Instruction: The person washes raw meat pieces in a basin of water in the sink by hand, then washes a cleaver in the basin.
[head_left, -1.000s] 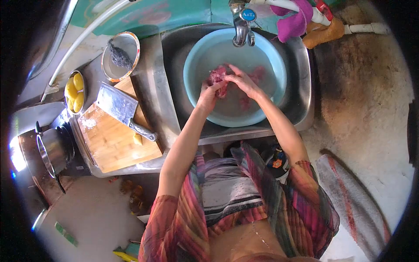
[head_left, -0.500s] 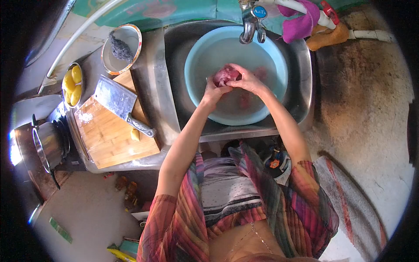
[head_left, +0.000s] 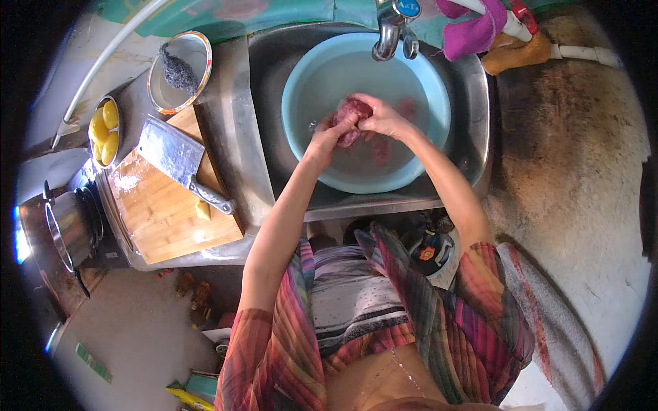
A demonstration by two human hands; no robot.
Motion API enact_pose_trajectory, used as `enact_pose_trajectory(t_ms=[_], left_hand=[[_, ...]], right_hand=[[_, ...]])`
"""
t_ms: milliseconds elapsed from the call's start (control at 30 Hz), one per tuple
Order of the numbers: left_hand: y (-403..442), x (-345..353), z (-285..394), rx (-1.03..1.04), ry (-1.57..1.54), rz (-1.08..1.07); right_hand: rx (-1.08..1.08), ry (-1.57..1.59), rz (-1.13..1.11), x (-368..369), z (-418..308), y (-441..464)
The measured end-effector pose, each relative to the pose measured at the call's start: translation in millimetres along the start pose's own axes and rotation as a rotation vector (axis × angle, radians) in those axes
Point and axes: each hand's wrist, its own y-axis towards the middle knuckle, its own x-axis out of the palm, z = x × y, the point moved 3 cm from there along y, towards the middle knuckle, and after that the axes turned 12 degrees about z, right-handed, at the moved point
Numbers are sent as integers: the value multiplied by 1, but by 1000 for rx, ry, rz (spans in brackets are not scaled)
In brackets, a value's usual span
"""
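A piece of raw red meat (head_left: pixel 351 111) is held between both my hands over a light blue basin (head_left: pixel 293 147). My left hand (head_left: pixel 329 139) grips it from the left, thumb across its front. My right hand (head_left: pixel 384 121) closes around its right side. Cloudy water fills the basin, and more pieces of meat (head_left: pixel 381 152) lie under the surface to the right of and below my hands. The basin stands in a metal sink (head_left: pixel 483 130) beneath a tap (head_left: pixel 388 38).
Left of the sink, a cleaver (head_left: pixel 173 152) and a small yellow chunk (head_left: pixel 203 209) lie on a wooden cutting board (head_left: pixel 161 229). Behind are a bowl of peeled potatoes (head_left: pixel 104 130) and a bowl (head_left: pixel 154 92) with a scourer (head_left: pixel 178 74). A pot (head_left: pixel 72 226) stands far left.
The meat has been turned in my hands and shows a different side, its lower end now hanging further down. The whole view has shifted slightly.
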Motion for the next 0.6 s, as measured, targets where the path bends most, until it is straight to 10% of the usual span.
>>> enact_pose_trajectory(t_ms=[600], left_hand=[[-3,-4,-5,-32,218,102]], right_hand=[[-214,-57,225,15,31,5]])
